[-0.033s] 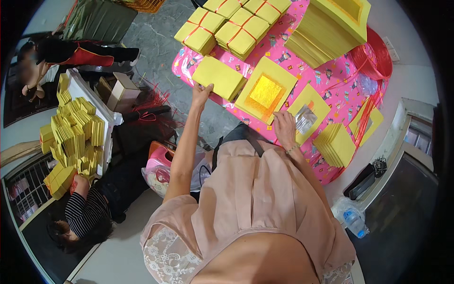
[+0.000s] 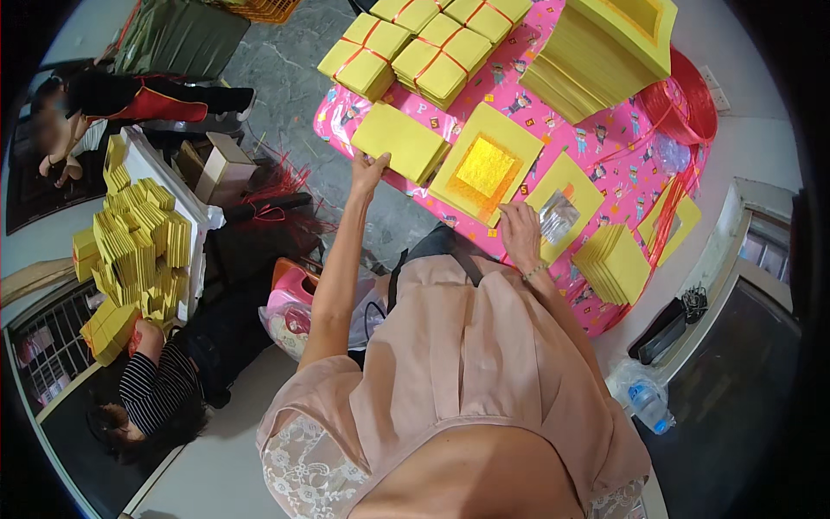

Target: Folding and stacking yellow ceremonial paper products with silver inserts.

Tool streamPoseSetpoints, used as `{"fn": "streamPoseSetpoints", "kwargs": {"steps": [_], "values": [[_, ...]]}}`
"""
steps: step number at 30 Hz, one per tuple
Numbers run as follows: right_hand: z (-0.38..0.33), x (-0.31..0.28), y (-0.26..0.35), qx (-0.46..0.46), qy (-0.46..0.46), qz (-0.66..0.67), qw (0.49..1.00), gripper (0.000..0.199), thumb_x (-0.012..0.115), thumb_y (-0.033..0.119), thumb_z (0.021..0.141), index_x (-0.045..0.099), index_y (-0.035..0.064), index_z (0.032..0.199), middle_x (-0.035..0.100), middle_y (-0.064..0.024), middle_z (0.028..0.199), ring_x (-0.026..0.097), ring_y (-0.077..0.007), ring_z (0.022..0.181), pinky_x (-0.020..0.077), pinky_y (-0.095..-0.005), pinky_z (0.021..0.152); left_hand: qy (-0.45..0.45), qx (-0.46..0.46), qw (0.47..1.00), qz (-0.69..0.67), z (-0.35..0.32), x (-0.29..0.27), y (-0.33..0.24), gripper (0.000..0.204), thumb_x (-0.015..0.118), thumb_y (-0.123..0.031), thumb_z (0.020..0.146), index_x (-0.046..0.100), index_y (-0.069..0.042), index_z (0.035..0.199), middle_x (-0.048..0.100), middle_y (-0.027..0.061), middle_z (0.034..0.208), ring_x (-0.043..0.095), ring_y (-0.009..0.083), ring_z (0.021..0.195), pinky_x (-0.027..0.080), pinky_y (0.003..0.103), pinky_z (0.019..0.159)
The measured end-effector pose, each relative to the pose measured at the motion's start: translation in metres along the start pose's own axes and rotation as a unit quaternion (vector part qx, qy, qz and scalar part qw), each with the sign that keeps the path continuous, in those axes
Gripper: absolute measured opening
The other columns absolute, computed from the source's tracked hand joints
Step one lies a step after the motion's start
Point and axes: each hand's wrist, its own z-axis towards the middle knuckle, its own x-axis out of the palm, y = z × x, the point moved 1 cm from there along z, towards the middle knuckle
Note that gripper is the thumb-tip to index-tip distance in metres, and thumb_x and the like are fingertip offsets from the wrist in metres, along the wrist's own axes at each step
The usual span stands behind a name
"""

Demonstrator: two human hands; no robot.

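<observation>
My left hand (image 2: pixel 370 171) grips the near-left corner of a plain yellow paper stack (image 2: pixel 400 141), thumb on top. Beside it, on the right, lies another stack of yellow paper (image 2: pixel 487 164) with a gold foil square on its top sheet. My right hand (image 2: pixel 520 230) has its fingertips closed on the near-right corner of that gold-foil stack. Just past this hand is yellow paper with a silver foil patch (image 2: pixel 560 216). Further right, a stepped stack of yellow paper (image 2: pixel 612 265) stands near the table's edge.
Several yellow bundles (image 2: pixel 441 60) tied with red strips fill the far left of the pink table cover (image 2: pixel 566 138). A tall paper stack (image 2: pixel 596 65) and a red strapping coil (image 2: pixel 692 108) are far right. At left, two people are near a white table (image 2: pixel 197 216) piled with yellow bundles.
</observation>
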Motion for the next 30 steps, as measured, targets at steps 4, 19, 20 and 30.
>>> {"fn": "streamPoseSetpoints", "kwargs": {"steps": [4,19,20,30], "values": [[-0.001,0.0,0.0,0.002,0.003,0.002,1.0,0.02,0.062,0.007,0.084,0.064,0.0083,0.104,0.057,-0.0077,0.097,0.055,-0.0266,0.091,0.0424,-0.0395,0.082,0.003,-0.018,0.999,0.038,0.004,-0.004,0.013,0.034,0.067,-0.002,0.086,0.049,-0.003,0.115,0.065,0.0028,0.087,0.061,0.0101,0.067,0.048,0.024,0.057],[0.0,0.003,-0.003,0.01,0.019,0.002,1.0,0.018,0.061,0.007,0.085,0.063,0.0072,0.102,0.057,-0.0083,0.097,0.055,-0.0271,0.093,0.0425,-0.0398,0.084,0.012,-0.017,0.999,0.048,0.0,0.0,0.016,0.046,0.065,0.003,0.086,0.041,-0.003,0.124,0.066,0.0087,0.101,0.066,0.0152,0.082,0.052,0.026,0.064],[0.0,0.003,-0.003,0.012,0.025,0.002,1.0,0.017,0.061,0.008,0.085,0.063,0.0072,0.103,0.057,-0.0085,0.098,0.055,-0.027,0.093,0.0422,-0.0399,0.085,0.007,-0.002,0.999,0.039,0.0,0.002,0.016,0.045,0.065,0.002,0.086,0.042,-0.002,0.123,0.065,0.0085,0.1,0.065,0.0145,0.081,0.052,0.025,0.064],[0.004,0.003,0.008,-0.026,0.085,-0.032,0.995,0.036,0.07,0.025,0.081,0.059,0.0084,0.111,0.056,-0.0083,0.104,0.052,-0.028,0.1,0.0405,-0.0411,0.087,-0.157,0.081,0.939,0.294,-0.003,0.005,0.028,0.062,0.079,-0.022,0.073,0.043,0.006,0.115,0.063,0.0111,0.085,0.061,0.0198,0.071,0.05,0.034,0.065]]}}
